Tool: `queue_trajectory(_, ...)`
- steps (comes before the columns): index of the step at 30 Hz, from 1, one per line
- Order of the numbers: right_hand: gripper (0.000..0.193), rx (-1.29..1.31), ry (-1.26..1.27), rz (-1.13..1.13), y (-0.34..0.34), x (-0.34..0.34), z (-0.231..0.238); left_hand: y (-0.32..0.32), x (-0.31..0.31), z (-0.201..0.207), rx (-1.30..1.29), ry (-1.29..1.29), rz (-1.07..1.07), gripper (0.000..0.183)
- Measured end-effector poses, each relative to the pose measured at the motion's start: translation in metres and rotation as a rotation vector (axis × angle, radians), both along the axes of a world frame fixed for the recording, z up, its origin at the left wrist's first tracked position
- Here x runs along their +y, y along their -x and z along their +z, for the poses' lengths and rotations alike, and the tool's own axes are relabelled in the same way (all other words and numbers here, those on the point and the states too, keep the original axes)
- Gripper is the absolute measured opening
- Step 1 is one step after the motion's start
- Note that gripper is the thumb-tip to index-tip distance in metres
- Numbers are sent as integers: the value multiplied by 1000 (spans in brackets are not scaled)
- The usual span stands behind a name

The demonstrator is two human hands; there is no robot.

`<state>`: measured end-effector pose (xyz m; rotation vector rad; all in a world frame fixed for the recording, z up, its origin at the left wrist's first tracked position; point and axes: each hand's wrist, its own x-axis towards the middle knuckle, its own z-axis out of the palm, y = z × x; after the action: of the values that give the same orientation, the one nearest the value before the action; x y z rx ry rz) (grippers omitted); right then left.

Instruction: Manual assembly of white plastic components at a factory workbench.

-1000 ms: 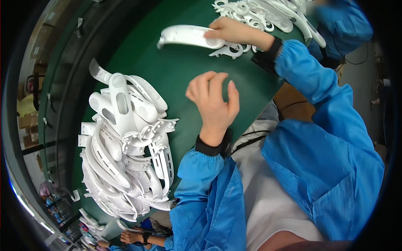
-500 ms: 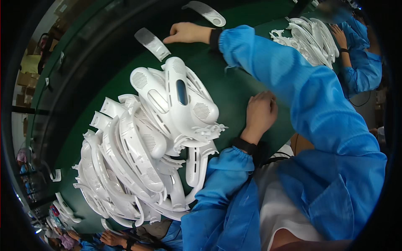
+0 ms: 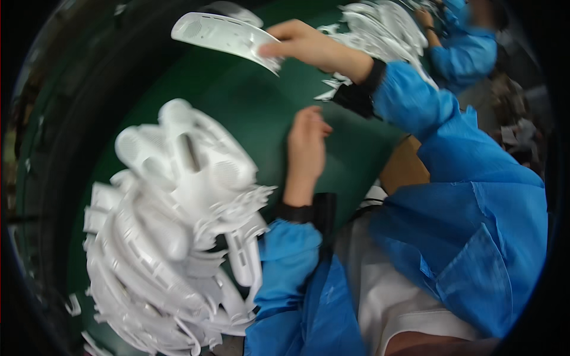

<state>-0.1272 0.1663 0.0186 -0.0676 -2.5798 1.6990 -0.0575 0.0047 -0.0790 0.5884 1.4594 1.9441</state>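
Note:
My right hand [image 3: 314,50] is closed on the near end of a curved white plastic cover [image 3: 222,35], a strip with a perforated patch at its far end. The cover is lifted and tilted above the green table. My left hand [image 3: 306,145] is near the middle, fingers loosely curled, with nothing visible in them; motion blurs it a little. To its left lies a large heap of white plastic housings [image 3: 148,237] with slots and speaker-like grilles. Another white curved piece [image 3: 234,12] shows partly behind the held cover.
Across the green tabletop [image 3: 237,89], a second pile of white parts [image 3: 380,29] lies at the far right. Beside it is a co-worker in a blue sleeve [image 3: 466,59]. A dark rail [image 3: 77,136] curves along the left side. A brown box [image 3: 405,166] stands by my right arm.
My right hand has taken hold of the curved white cover and raised it off the table. The view has shifted, so the heap and my left hand appear further left.

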Motion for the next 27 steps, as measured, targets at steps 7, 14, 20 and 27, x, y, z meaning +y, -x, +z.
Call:
queue_trajectory(7,23,127,-239,118,-200,-17,-16,-21,-8,21,-201,-5,125,35)
queue_trajectory(14,47,-23,-332,418,-214,-3,-3,-46,-5,104,-45,190,3,24)
queue_trajectory(20,47,140,-899,24,-174,63,-44,-32,-17,108,890,939,-147,25)
queue_trajectory(27,24,190,-763,-87,-173,80,-52,-53,-5,64,1196,913,37,31)
